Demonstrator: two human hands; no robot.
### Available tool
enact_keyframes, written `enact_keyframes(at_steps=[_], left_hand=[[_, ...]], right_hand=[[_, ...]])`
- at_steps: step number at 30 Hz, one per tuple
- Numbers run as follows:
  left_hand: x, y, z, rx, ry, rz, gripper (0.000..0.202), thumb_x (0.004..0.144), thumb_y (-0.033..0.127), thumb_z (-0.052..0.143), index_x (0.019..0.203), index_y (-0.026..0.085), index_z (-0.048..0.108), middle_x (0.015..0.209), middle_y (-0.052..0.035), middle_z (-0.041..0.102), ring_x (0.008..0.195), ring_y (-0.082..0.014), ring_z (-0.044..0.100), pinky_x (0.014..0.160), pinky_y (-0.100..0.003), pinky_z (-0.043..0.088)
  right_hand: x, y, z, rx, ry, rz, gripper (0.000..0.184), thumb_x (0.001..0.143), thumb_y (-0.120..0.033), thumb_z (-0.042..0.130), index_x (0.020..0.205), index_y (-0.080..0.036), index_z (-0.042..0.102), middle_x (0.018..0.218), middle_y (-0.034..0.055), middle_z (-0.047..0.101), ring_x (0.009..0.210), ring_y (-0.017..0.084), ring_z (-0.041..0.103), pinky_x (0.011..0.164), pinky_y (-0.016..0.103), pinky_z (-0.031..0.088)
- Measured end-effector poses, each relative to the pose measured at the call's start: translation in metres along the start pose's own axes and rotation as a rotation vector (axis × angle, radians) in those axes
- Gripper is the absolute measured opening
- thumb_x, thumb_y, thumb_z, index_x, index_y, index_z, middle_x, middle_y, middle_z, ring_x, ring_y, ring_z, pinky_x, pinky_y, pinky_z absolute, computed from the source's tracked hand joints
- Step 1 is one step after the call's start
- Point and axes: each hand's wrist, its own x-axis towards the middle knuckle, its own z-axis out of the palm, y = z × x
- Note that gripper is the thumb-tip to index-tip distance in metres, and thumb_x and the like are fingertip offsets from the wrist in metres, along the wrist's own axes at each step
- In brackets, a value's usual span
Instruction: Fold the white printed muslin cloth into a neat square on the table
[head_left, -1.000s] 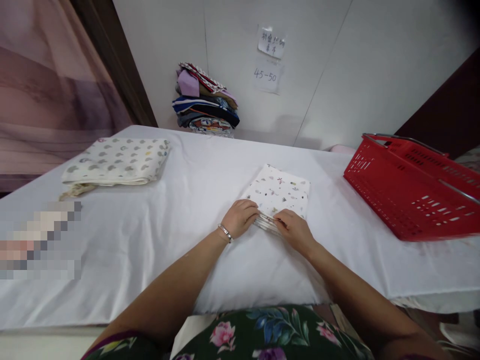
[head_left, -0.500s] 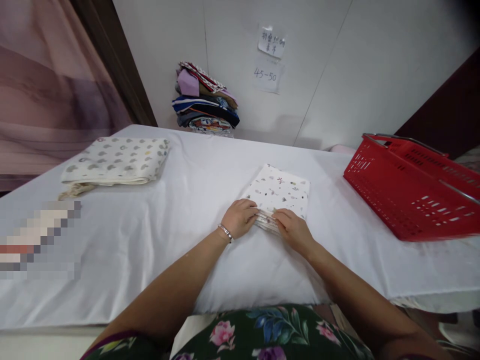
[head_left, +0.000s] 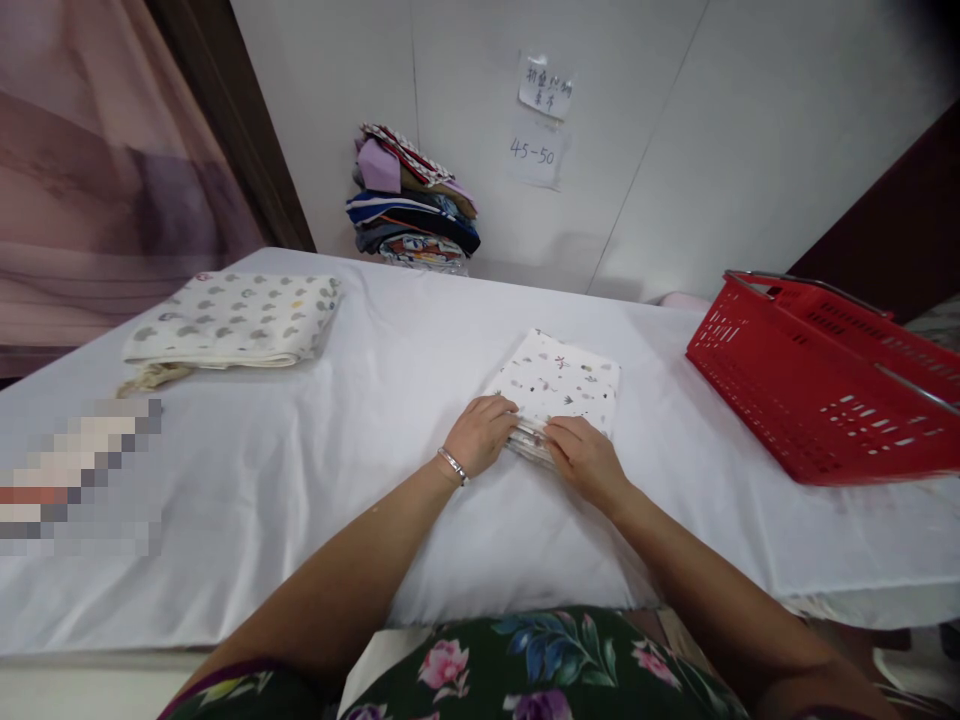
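A folded white cloth [head_left: 559,375] with small printed motifs lies on the white-covered table in front of me. My left hand [head_left: 482,436], a silver bracelet at its wrist, grips the near left corner with its fingers bent over the layered edge. At the near right side my right hand [head_left: 585,458] pinches the same edge, thumb below and fingers on top. Between the hands the stacked layers of the near edge show. The thumbs are partly hidden.
Another folded white cloth [head_left: 240,320] with a grey print and a cord lies at the left. A red plastic basket [head_left: 810,400] stands at the right. Behind the table rises a pile of folded fabrics [head_left: 412,205], and paper notes [head_left: 545,90] are taped to the wall.
Both hands stay at the near edge of the cloth, with only slight finger movement. The layers between them show a little more open.
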Motion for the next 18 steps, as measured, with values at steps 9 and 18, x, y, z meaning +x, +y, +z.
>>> enact_keyframes(at_steps=[9,18], left_hand=[[-0.002,-0.002,0.002,-0.048,-0.013,0.004,0.014,0.086,0.015,0.043,0.089,0.019,0.056,0.097,-0.0052,0.061,0.095,-0.0177,0.053,0.087,-0.037,0.042],[-0.001,-0.003,0.001,-0.069,-0.036,-0.008,0.012,0.086,0.016,0.044,0.087,0.019,0.056,0.093,-0.0038,0.062,0.093,-0.017,0.053,0.086,-0.036,0.041]], right_hand=[[-0.001,-0.005,0.003,-0.015,-0.056,-0.019,0.022,0.09,-0.021,0.043,0.096,-0.021,0.064,0.105,0.0072,0.06,0.092,0.02,0.053,0.076,0.033,0.045],[0.002,-0.01,0.003,-0.038,-0.068,-0.026,0.026,0.089,-0.016,0.041,0.083,-0.021,0.065,0.087,0.0048,0.061,0.079,0.018,0.05,0.067,0.03,0.042]])
